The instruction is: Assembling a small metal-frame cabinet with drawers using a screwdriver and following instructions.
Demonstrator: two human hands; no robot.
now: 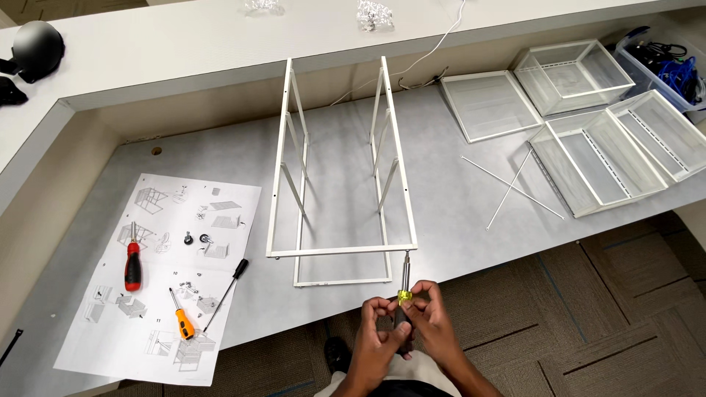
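At the far left of my view a dark rounded object [35, 48] sits on the raised ledge, and below it the grey worktop [456, 206] carries an instruction sheet [165, 272] with line drawings. On that sheet I see a red-handled screwdriver [132, 265], a smaller orange-handled screwdriver [180, 316] and a thin black-handled driver [224, 290] lying slantwise across its right edge. Moving right, the white metal frame [338, 184] stands on the worktop, tall and narrow, made of thin white bars with cross struts, its near lower corner right at the worktop's front edge. The screwdriver [405, 283] I am working with has a slim metal shaft, a yellow collar and a dark handle; it stands nearly upright, its tip meeting that near right corner of the frame. My left hand [379, 331] is closed around the dark handle from the left and below, and my right hand [434, 316] pinches the yellow collar with its fingertips, both hands touching, wrists coming up from the bottom edge over the carpet. Further right lie two thin white rods [515, 187] crossed on the worktop, then several white mesh baskets [603, 140], and a clear bin of cables [669, 70] at the far right.
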